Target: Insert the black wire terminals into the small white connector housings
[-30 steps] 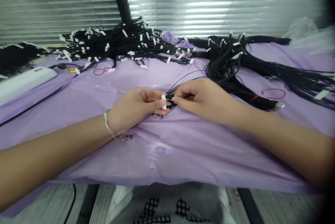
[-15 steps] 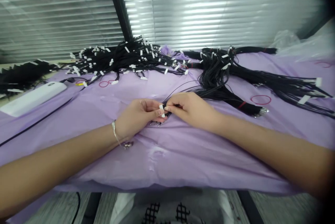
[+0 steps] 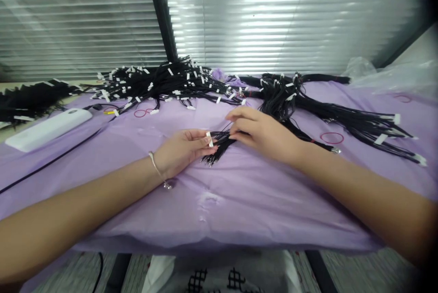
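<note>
My left hand (image 3: 186,149) pinches a small white label tag (image 3: 209,139) between thumb and fingers, at the end of a thin black cable. A bundle of black cables (image 3: 224,144) lies just right of it, with small metallic tips fanned toward me. Over that bundle hovers my right hand (image 3: 262,133), its fingers bent and slightly apart, the tips close to or touching the cables. No held item shows between them. Behind the right hand, the cables run back toward a thick black cable bunch (image 3: 277,101).
A big heap of black cables with white tags (image 3: 164,81) lies along the back. More tagged cables (image 3: 362,124) spread at right near a red rubber band (image 3: 331,138). A white oblong device (image 3: 49,128) with a black cord sits left on the purple cloth (image 3: 143,220).
My right hand has drawn away from the label, up and to the right, and its fingers have parted. The left hand keeps its pinch on the tag. The view has shifted slightly.
</note>
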A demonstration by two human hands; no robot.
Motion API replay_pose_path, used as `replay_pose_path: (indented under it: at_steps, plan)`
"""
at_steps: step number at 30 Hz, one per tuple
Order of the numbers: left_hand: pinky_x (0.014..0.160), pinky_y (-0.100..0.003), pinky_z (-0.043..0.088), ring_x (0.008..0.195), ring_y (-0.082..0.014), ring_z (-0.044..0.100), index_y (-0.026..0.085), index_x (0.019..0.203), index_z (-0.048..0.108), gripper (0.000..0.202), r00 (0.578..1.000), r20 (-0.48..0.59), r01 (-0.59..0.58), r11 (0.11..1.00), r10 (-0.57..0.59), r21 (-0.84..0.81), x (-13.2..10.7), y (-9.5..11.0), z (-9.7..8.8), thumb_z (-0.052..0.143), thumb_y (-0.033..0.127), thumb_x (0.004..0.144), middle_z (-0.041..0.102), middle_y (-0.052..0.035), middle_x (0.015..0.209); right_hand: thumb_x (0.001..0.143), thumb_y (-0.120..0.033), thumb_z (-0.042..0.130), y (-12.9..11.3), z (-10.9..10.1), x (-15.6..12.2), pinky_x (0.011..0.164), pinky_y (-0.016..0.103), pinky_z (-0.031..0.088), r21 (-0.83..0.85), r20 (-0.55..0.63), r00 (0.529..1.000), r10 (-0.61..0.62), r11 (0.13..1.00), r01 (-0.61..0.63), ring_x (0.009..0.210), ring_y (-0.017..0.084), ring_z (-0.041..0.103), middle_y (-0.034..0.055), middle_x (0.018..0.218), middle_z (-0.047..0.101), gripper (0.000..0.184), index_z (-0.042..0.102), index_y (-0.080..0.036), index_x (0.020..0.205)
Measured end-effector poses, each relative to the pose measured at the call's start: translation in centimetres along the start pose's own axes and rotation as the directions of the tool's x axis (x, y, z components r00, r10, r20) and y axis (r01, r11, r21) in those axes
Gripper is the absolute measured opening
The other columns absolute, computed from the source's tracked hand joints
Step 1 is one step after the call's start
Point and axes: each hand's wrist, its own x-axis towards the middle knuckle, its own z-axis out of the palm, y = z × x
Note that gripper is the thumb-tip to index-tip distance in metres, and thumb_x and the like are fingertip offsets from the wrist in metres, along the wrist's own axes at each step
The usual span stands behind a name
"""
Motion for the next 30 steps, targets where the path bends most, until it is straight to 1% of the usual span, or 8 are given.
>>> replay_pose_path:
  at_steps: [2, 4, 7, 14, 17, 21, 25, 30]
  plan:
    - [0.09, -0.024, 0.048, 0.078, -0.0084, 0.062, 0.011, 0.077, 0.064, 0.003, 1.0, 0.001, -0.006, 1.0, 0.006, -0.006, 0.0, 0.0, -0.1, 0.063, 0.008, 0.075, 0.065, -0.0014, 0.081, 0.086, -0.019, 0.047, -0.1, -0.5, 0.0, 0.076, 0.031, 0.043, -0.065, 0.05, 0.998, -0.033, 0.997, 0.036, 0.086, 0.018, 0.053, 0.0095, 0.096, 0.058, 0.015, 0.061, -0.014, 0.082]
    - [0.091, -0.024, 0.048, 0.081, -0.0093, 0.063, 0.011, 0.079, 0.065, 0.005, 1.0, 0.0, -0.005, 1.0, 0.005, -0.003, 0.0, -0.1, -0.1, 0.061, 0.008, 0.076, 0.065, -0.0021, 0.084, 0.086, -0.02, 0.048, -0.6, -0.7, 0.1, 0.07, 0.029, 0.042, -0.107, 0.148, 0.989, 0.006, 0.994, 0.011, 0.077, 0.016, 0.053, 0.0072, 0.086, 0.057, 0.016, 0.063, -0.014, 0.084]
    - [0.089, -0.023, 0.048, 0.079, -0.0088, 0.063, 0.011, 0.077, 0.065, 0.006, 1.0, 0.01, 0.005, 1.0, -0.005, 0.001, 0.0, -0.1, -0.2, 0.06, 0.008, 0.077, 0.065, -0.0016, 0.08, 0.087, -0.019, 0.047, -1.4, -0.2, 0.0, 0.068, 0.029, 0.04, -0.244, 0.236, 0.969, 0.075, 0.97, -0.015, 0.075, 0.017, 0.051, 0.0085, 0.085, 0.056, 0.02, 0.066, -0.013, 0.087]
    - [0.092, -0.025, 0.048, 0.075, -0.0068, 0.062, 0.012, 0.07, 0.066, 0.01, 1.0, 0.006, -0.014, 0.998, 0.014, -0.062, 0.1, 0.0, -0.3, 0.061, 0.004, 0.075, 0.064, 0.0007, 0.074, 0.088, -0.018, 0.045, -1.1, 2.2, -0.3, 0.076, 0.03, 0.039, -0.324, 0.137, 0.988, 0.075, 0.946, -0.027, 0.079, 0.018, 0.047, 0.0094, 0.086, 0.052, 0.02, 0.064, -0.011, 0.087]
    - [0.092, -0.024, 0.048, 0.077, -0.0073, 0.061, 0.012, 0.069, 0.066, 0.011, 1.0, 0.008, -0.008, 0.998, 0.009, -0.067, 0.1, 0.0, -0.3, 0.062, 0.004, 0.074, 0.065, 0.0001, 0.075, 0.088, -0.019, 0.045, -0.8, 2.7, -0.3, 0.074, 0.031, 0.039, -0.363, 0.121, 0.987, 0.106, 0.93, -0.056, 0.078, 0.019, 0.046, 0.0089, 0.082, 0.051, 0.021, 0.064, -0.011, 0.088]
    - [0.091, -0.023, 0.047, 0.08, -0.0087, 0.062, 0.013, 0.069, 0.066, 0.012, 1.0, 0.006, -0.005, 0.998, 0.005, -0.061, 0.1, 0.0, -0.4, 0.061, 0.004, 0.075, 0.065, -0.0012, 0.077, 0.085, -0.021, 0.05, -0.2, 2.3, -0.2, 0.069, 0.03, 0.04, -0.2, 0.113, 0.991, 0.075, 0.978, -0.051, 0.074, 0.017, 0.048, 0.0079, 0.081, 0.052, 0.019, 0.067, -0.013, 0.084]
    - [0.09, -0.023, 0.048, 0.077, -0.0084, 0.062, 0.012, 0.07, 0.065, 0.013, 1.0, 0.003, -0.004, 0.998, 0.004, -0.058, 0.1, 0.0, -0.4, 0.059, 0.004, 0.076, 0.064, -0.0003, 0.074, 0.084, -0.02, 0.054, -0.4, 1.2, -0.2, 0.074, 0.029, 0.044, 0.058, -0.012, 0.998, 0.055, 0.997, -0.054, 0.08, 0.015, 0.054, 0.0071, 0.086, 0.061, 0.015, 0.068, -0.015, 0.083]
    - [0.089, -0.025, 0.049, 0.08, -0.0107, 0.063, 0.01, 0.077, 0.065, 0.008, 1.0, 0.022, -0.002, 1.0, 0.001, 0.026, -0.1, 0.2, -0.2, 0.058, 0.005, 0.077, 0.065, -0.0026, 0.081, 0.081, -0.017, 0.058, -1.7, 0.8, -0.2, 0.074, 0.026, 0.046, 0.213, -0.113, 0.972, 0.204, 0.961, -0.177, 0.077, 0.013, 0.061, 0.0027, 0.082, 0.069, 0.012, 0.07, -0.017, 0.084]
